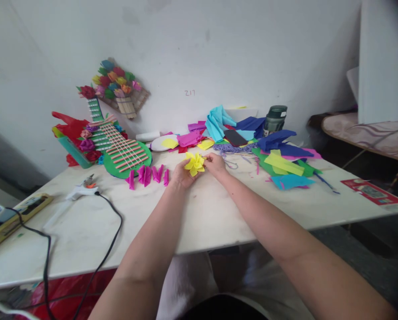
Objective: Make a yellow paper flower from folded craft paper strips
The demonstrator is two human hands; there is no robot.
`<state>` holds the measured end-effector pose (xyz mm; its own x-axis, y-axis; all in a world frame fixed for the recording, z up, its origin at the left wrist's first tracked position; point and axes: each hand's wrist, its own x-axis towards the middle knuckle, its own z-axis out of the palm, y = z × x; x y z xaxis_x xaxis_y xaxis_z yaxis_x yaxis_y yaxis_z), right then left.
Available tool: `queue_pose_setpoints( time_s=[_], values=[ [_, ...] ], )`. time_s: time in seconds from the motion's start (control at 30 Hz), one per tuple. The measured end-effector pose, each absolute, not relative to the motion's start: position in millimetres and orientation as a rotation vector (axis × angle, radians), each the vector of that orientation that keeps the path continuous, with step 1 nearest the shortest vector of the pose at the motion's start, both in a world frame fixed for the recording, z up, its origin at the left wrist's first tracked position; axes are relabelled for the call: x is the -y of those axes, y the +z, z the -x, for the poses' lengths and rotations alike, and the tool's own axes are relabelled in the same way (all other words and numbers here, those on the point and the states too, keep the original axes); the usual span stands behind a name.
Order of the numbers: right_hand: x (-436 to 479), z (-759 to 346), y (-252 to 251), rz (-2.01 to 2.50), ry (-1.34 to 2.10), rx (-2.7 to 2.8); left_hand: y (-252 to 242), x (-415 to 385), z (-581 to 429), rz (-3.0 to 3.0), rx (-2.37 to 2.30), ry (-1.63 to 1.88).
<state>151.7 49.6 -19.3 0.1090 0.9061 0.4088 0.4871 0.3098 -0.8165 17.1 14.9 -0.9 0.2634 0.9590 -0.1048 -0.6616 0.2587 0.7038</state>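
Note:
A yellow paper flower [195,164] with pointed petals is held up over the middle of the table. My left hand [183,176] cups it from the left and below, fingers closed on it. From the right, my right hand [215,163] pinches the edge of a petal between thumb and fingers. Several folded magenta paper pieces [145,175] stand in a row to the left of my left hand. Behind them lies a green guitar-shaped craft [127,160] with sticks across it and paper flowers along its neck.
A white glue gun [81,190] with a black cord lies at left, near a power strip [22,218]. Coloured paper sheets [220,123], a dark phone [235,138] and a jar [275,119] are at the back. More paper scraps [284,163] lie at right, before a red card [374,191].

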Motion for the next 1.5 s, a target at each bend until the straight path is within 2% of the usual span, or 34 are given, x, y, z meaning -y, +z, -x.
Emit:
queue_pose_setpoints(
  time_s=[0.13,0.27,0.4,0.67,0.77,1.07,1.37,1.5],
  values=[
    [-52,-155,-20,1.371,0.640,1.483,0,-12,-16,-0.627,-0.417,1.121],
    [-48,-156,-15,1.298,0.921,1.280,-3,-15,-17,-0.577,-0.356,1.149],
    [-43,-155,-9,1.137,1.118,1.105,-3,-20,-18,-0.577,-0.400,1.196],
    [-35,-149,-2,1.041,1.253,0.975,-8,-26,-26,-0.697,-0.635,1.423],
    [-33,-145,-3,1.117,1.189,1.071,-10,-27,-33,-0.627,-0.554,1.500],
    [-34,-140,-9,1.319,0.852,1.541,-9,-26,-24,-0.447,-0.401,1.414],
    [-27,-150,4,1.272,0.440,1.502,-11,-28,-18,-0.434,-0.318,1.416],
    [-28,-152,5,1.204,0.375,1.502,-9,-26,-19,-0.461,-0.360,1.399]
  ],
)
